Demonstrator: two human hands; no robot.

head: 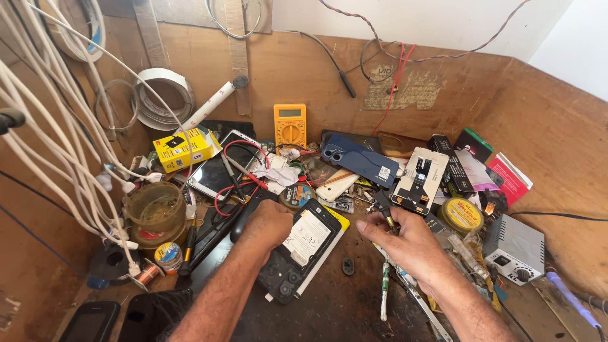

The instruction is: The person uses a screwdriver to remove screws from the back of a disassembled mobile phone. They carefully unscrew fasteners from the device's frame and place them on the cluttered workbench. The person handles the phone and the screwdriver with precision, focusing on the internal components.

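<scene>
An opened black smartphone point(303, 248) lies back-up on the dark work mat, its white-labelled battery exposed. My left hand point(269, 223) rests on its upper left edge with fingers curled against it. My right hand point(405, 239) hovers to the right of the phone, pinching a small black tool or part point(382, 204) between thumb and fingers. A small dark oval part point(348, 266) lies on the mat between the hands.
A yellow multimeter point(290, 126) leans on the back wall. Blue phone back covers point(361, 159), boxes, a flux tin point(462, 215), a grey power unit point(514, 248), a solder spool point(167, 256), a brown jar point(155, 209) and white cables point(57, 139) crowd the bench.
</scene>
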